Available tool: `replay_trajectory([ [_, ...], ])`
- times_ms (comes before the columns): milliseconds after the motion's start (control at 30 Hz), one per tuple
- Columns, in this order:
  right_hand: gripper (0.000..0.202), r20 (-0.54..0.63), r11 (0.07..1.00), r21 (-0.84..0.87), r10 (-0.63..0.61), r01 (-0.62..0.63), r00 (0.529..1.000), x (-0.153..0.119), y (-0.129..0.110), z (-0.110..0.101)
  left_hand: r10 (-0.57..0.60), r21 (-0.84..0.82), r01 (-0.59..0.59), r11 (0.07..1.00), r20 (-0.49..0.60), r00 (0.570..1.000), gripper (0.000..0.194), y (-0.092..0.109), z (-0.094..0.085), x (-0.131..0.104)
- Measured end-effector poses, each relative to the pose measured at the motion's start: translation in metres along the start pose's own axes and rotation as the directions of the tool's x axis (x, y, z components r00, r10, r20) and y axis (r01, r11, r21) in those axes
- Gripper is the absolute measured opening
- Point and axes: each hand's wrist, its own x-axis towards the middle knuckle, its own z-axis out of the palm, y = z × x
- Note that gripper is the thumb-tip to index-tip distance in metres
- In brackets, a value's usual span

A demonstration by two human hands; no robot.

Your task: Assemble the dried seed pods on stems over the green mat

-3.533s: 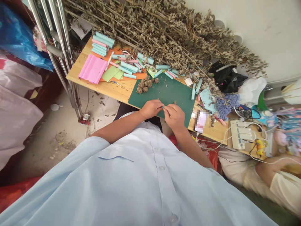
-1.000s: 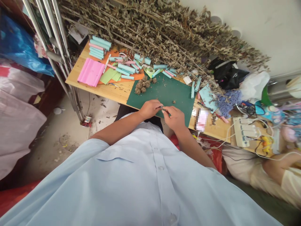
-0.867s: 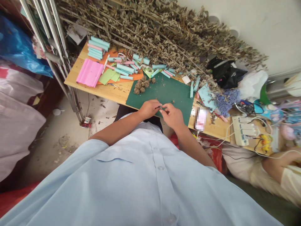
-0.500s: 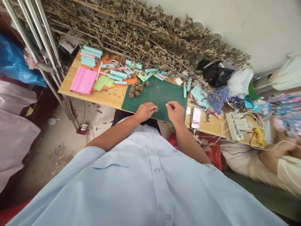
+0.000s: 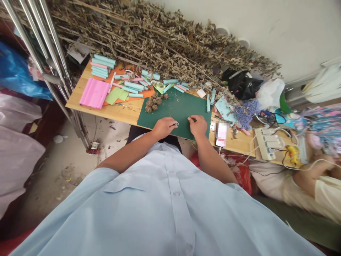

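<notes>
My left hand (image 5: 165, 127) is over the lower left part of a dark green mat (image 5: 181, 106), its fingers pinched on something small and pale that I cannot make out. To its right, above the same mat, my right hand (image 5: 197, 125) has its fingers curled together; what they hold, if anything, is too small to tell. A gap of bare mat separates the two hands. Several brown crumbly balls (image 5: 152, 102) lie in a heap on the mat's upper left, beyond my left hand.
Rolled blue and pink papers (image 5: 134, 85) and a pink sheet (image 5: 95, 93) lie left. Dried plants (image 5: 165, 42) line the back. At right are a phone (image 5: 221, 135), purple yarn (image 5: 245, 113), a power strip (image 5: 265, 144) and another person's arm (image 5: 310, 174).
My right hand has shifted slightly left and its fingers have curled in more. My left hand has hardly moved. The whole view has shifted a little.
</notes>
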Motion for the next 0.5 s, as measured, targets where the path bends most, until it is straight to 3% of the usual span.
replay_trajectory([
  [267,0.03,0.206,0.937,0.35,-0.077,0.0,0.976,-0.026,-0.035,-0.033,-0.004,-0.043,0.005,0.999,0.02,1.0,0.018,0.002,-0.001,-0.001],
  [400,0.027,0.33,0.922,0.384,-0.092,-0.045,0.939,-0.035,-0.051,-0.043,-0.005,-0.06,0.007,0.998,0.034,0.999,0.02,0.003,-0.003,-0.001],
  [500,0.024,0.375,0.938,0.346,-0.126,-0.012,0.918,-0.036,-0.055,-0.043,0.007,-0.065,-0.006,0.998,0.027,1.0,0.022,0.003,-0.002,-0.001],
])
